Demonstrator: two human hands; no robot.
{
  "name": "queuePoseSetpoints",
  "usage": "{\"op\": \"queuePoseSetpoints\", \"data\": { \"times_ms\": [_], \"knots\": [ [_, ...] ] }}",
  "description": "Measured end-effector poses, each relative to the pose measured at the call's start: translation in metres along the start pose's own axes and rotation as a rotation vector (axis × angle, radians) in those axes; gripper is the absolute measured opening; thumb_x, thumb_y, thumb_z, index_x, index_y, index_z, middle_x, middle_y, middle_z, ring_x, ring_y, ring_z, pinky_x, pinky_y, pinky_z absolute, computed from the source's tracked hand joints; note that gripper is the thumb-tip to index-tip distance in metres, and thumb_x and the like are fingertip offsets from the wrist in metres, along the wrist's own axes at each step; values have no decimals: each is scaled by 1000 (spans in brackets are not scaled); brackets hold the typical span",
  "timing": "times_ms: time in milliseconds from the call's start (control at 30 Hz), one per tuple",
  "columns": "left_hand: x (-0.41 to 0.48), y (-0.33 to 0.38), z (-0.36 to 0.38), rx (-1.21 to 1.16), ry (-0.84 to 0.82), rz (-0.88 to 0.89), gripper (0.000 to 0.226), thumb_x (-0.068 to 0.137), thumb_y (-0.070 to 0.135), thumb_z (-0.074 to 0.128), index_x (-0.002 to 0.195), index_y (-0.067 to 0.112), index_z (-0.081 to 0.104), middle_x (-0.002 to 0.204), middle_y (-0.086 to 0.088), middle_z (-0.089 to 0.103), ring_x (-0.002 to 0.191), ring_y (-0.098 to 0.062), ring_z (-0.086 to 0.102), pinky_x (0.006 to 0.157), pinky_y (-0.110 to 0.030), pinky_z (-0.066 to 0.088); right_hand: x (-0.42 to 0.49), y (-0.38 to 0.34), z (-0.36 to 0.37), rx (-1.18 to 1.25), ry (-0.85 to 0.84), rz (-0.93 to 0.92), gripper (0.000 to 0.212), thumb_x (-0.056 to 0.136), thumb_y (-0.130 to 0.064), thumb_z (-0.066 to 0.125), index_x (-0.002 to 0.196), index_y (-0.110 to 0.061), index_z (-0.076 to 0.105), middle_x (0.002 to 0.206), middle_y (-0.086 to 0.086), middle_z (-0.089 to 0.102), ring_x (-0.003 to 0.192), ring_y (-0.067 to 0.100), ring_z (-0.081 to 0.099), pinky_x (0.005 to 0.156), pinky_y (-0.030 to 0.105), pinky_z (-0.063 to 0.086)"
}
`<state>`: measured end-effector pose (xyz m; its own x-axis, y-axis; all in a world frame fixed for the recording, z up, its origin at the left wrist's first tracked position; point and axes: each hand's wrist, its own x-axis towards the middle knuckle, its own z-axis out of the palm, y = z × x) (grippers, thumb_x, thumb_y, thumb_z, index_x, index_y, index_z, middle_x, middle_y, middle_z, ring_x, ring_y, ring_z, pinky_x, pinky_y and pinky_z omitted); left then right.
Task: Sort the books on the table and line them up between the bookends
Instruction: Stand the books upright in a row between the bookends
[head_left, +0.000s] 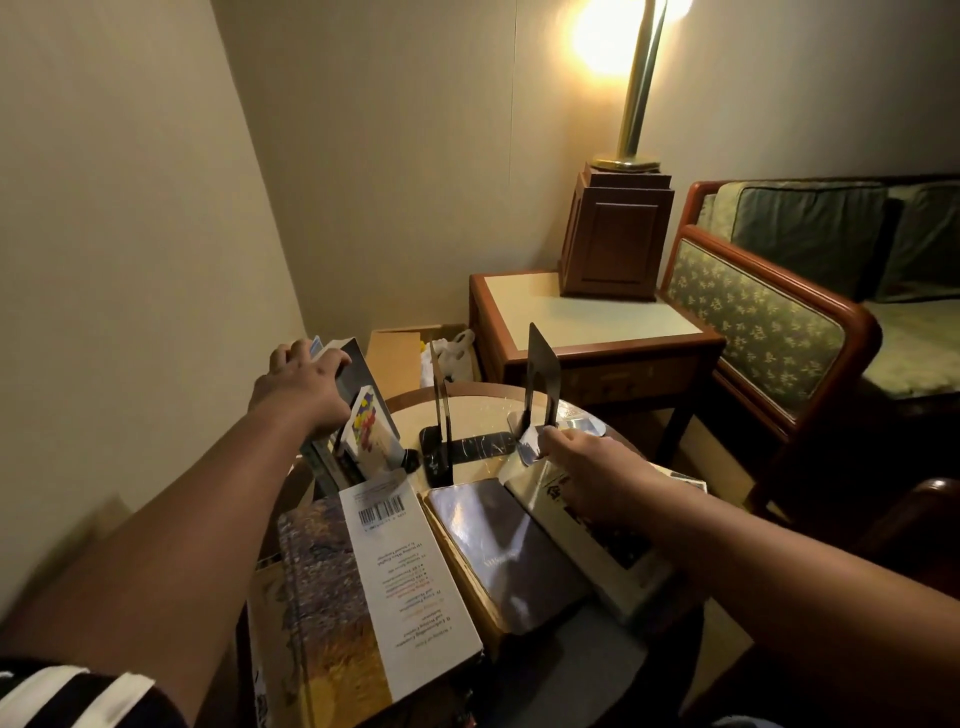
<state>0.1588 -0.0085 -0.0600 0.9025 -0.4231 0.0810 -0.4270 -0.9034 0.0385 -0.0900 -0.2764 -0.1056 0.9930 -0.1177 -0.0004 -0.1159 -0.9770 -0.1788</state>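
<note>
A round tabletop (483, 402) carries 2 dark metal bookends (543, 379) standing upright, with a bare gap between them. The left hand (306, 384) reaches to the far left edge, fingers (340, 359) curled over the top of an upright grey book (353, 384) in a leaning group. The right hand (582, 467) rests at the base of the right bookend, on a pale book (597, 540) lying flat; whether its fingers grip anything cannot be told. 2 more books lie flat nearer the viewer.

Left hand (306, 387) grips upright books (358, 415); right hand (582, 462) touches right bookend (543, 379) base; three books (498, 551) lie flat.
</note>
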Motion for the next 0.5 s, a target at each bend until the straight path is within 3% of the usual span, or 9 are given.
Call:
{"op": "queuePoseSetpoints", "data": {
  "times_ms": [100, 333, 500],
  "knots": [
    [0, 0, 0, 8, -5, 3, 68, 77, 33, 67, 135, 37, 33, 145, -11, 25, 133, -33, 22, 98, -47, 42, -3, 6, -22, 218, 94, 52, 46, 84, 0, 61, 118, -28, 47, 113, 1, 61, 93, 17, 57, 66, 25, 45],
    [1, 2, 0, 21, -3, -6, 68, 78, 36, 66, 137, 38, 32, 145, -10, 25, 133, -32, 22, 97, -47, 43, -7, 23, -64, 403, 315, 61, 45, 82, 6, 65, 115, -23, 53, 95, 5, 66, 80, 18, 65, 51, 19, 48],
    [1, 2, 0, 15, -3, -17, 69, 77, 43, 65, 138, 41, 33, 148, -9, 23, 137, -33, 18, 102, -49, 41, -12, 20, -95, 567, 529, 84, 36, 87, 5, 60, 116, -14, 51, 100, 1, 63, 89, 15, 64, 64, 23, 57]
  ]
}}
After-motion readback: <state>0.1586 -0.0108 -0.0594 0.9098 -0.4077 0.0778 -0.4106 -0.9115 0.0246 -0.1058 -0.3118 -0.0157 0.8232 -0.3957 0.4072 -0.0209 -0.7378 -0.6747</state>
